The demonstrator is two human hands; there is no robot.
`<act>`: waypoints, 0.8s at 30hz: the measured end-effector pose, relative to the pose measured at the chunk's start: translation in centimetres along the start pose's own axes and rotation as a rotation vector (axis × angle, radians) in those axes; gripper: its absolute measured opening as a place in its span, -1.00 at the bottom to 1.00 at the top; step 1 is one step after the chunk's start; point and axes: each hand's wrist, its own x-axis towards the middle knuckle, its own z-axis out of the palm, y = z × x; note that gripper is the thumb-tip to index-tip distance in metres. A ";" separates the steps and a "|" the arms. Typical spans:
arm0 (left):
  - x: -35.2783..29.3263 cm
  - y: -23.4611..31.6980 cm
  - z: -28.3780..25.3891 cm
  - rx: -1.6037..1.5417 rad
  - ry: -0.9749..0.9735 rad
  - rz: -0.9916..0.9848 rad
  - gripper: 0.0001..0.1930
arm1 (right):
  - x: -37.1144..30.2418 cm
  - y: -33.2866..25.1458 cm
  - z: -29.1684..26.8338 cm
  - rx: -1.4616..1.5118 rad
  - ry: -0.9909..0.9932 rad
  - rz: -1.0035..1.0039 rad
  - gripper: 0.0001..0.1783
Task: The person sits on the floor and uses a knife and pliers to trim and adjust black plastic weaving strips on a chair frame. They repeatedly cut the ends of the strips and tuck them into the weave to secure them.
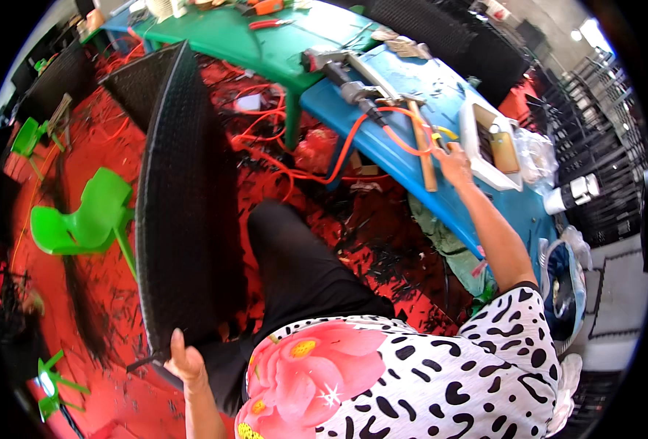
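Note:
A large black woven wicker furniture piece (pixel 185 183) stands upright in front of me, left of my knee. My left hand (pixel 186 361) is at its near lower corner, thumb up and fingers closed. A short dark strip (pixel 145 362) sticks out leftward from those fingers. My right arm stretches over the blue table (pixel 382 150). There my right hand (pixel 453 162) closes around a tool with a yellow handle (pixel 447 133), whose kind I cannot make out. Just left of it lies a hammer (pixel 423 150) with a wooden handle.
An air tool (pixel 357 94) with an orange hose (pixel 353 139) lies on the blue table. Beyond my right hand is a white tray (pixel 485 157). Red-handled pliers (pixel 269 24) rest on the green table (pixel 214 33). A green chair (pixel 90 216) stands left; black scraps litter the red floor (pixel 112 293).

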 end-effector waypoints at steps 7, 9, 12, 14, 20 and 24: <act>2.9 9.3 4.7 -0.646 0.078 -0.697 -0.59 | 1.8 1.9 -0.5 -0.334 -0.057 -0.206 -0.36; 4.4 12.0 5.9 -0.828 0.036 -0.781 -0.65 | 1.4 2.8 -1.7 -0.433 0.054 -0.267 -0.43; 2.7 11.5 7.8 -0.668 -0.036 -0.597 -0.71 | -1.1 -0.9 -2.6 -0.046 0.076 -0.700 -0.54; 2.5 11.2 8.4 -0.649 -0.036 -0.510 -0.67 | -6.3 -7.5 -2.7 0.430 -0.187 -0.700 -0.68; 4.6 10.2 5.4 -0.387 -0.286 -0.236 -0.61 | -20.8 -25.1 -5.1 0.913 -1.008 -1.252 -0.67; 3.7 9.3 4.3 -0.484 -0.382 -0.190 -0.58 | -25.1 -30.2 -5.0 0.846 -1.273 -1.394 -0.74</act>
